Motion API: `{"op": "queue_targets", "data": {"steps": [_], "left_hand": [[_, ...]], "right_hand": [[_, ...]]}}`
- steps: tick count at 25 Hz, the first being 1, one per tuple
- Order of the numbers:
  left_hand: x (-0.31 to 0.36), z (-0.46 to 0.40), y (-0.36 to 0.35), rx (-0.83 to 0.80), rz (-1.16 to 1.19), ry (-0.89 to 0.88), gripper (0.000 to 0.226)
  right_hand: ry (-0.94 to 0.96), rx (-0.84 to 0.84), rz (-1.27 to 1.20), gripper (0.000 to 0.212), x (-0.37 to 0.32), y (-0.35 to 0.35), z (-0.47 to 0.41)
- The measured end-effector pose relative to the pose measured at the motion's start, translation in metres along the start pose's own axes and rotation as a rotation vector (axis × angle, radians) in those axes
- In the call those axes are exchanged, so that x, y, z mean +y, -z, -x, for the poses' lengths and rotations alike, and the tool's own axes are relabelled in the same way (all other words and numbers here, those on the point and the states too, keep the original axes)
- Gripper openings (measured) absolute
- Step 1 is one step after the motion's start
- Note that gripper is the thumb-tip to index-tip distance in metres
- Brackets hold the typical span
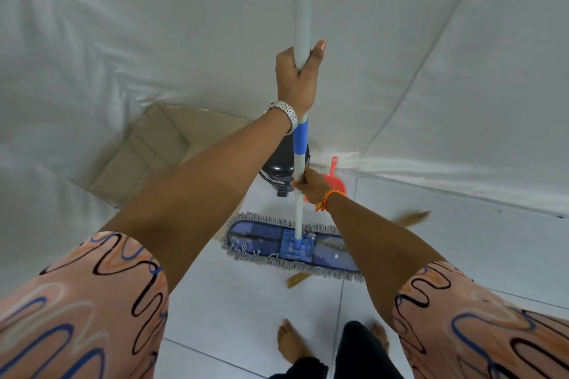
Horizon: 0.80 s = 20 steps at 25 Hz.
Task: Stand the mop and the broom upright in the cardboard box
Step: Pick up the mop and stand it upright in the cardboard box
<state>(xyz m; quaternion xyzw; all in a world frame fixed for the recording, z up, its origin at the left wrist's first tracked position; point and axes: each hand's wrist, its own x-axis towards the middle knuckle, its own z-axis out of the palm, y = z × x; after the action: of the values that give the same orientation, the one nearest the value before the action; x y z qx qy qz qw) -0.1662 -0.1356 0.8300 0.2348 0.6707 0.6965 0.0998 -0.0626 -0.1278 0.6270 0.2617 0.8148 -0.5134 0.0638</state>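
I hold the mop upright by its pale grey pole (pixel 302 3). My left hand (pixel 297 77) grips the pole high up, above its blue collar. My right hand (pixel 309 183) grips it lower down. The flat blue mop head (pixel 261 240) with its grey fringe hangs just above or on the white tiled floor in front of me. The open cardboard box (pixel 154 148) stands to the left, against the white sheet, partly hidden by my left forearm. The broom lies on the floor beneath the mop: only its straw ends (pixel 412 218) and a bit of handle (pixel 297 279) show.
A black round appliance (pixel 278 168) stands just behind the mop pole, right of the box. A red dustpan (pixel 334 181) leans next to it. White sheeting (pixel 154 24) drapes the background. My bare feet (pixel 291 341) stand on the tiles near the mop head.
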Motion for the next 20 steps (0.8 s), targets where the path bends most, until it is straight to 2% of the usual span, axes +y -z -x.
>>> {"op": "queue_targets", "data": {"steps": [12, 18, 20], "left_hand": [[-0.032, -0.089, 0.18, -0.031, 0.006, 0.027, 0.048], [-0.059, -0.187, 0.276, -0.061, 0.017, 0.079, 0.047], [-0.063, -0.216, 0.305, -0.072, 0.017, 0.087, 0.048]], "right_hand": [[0.009, -0.056, 0.008, 0.019, -0.108, -0.131, -0.121], [-0.02, -0.047, 0.029, 0.023, -0.182, -0.187, -0.229], [0.005, -0.039, 0.039, 0.016, -0.204, -0.207, -0.262]]}}
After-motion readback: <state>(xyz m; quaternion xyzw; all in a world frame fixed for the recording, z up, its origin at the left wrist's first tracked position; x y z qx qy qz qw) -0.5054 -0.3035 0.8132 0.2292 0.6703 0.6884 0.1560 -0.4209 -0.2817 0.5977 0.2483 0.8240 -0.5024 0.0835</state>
